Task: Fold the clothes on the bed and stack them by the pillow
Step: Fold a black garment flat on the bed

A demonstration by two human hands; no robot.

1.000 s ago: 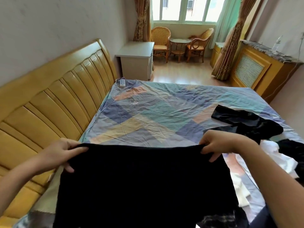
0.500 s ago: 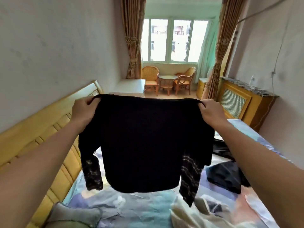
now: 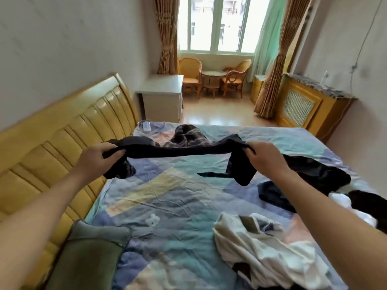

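Observation:
A black sweater (image 3: 178, 150) with striped sleeves stretches nearly flat in the air above the bed (image 3: 167, 197), seen almost edge-on. My left hand (image 3: 98, 158) grips its left shoulder and my right hand (image 3: 266, 156) grips its right shoulder. One striped sleeve (image 3: 188, 135) flares up behind the sweater and another hangs below my left hand. A grey-green pillow (image 3: 88, 254) lies at the lower left by the headboard. A crumpled white garment (image 3: 268, 254) lies at the lower right, and dark clothes (image 3: 310, 174) are heaped at the right.
A yellow wooden headboard (image 3: 62, 143) runs along the left. A white remote (image 3: 146, 125) lies at the bed's far corner. Beyond stand a white nightstand (image 3: 163, 95), wicker chairs with a small table (image 3: 211, 78), and a radiator cover (image 3: 301, 105) at the right.
The sweater hung upright before me half a second ago; now it has swung forward and flattened out over the bed. Both hands have dropped lower and kept their grip.

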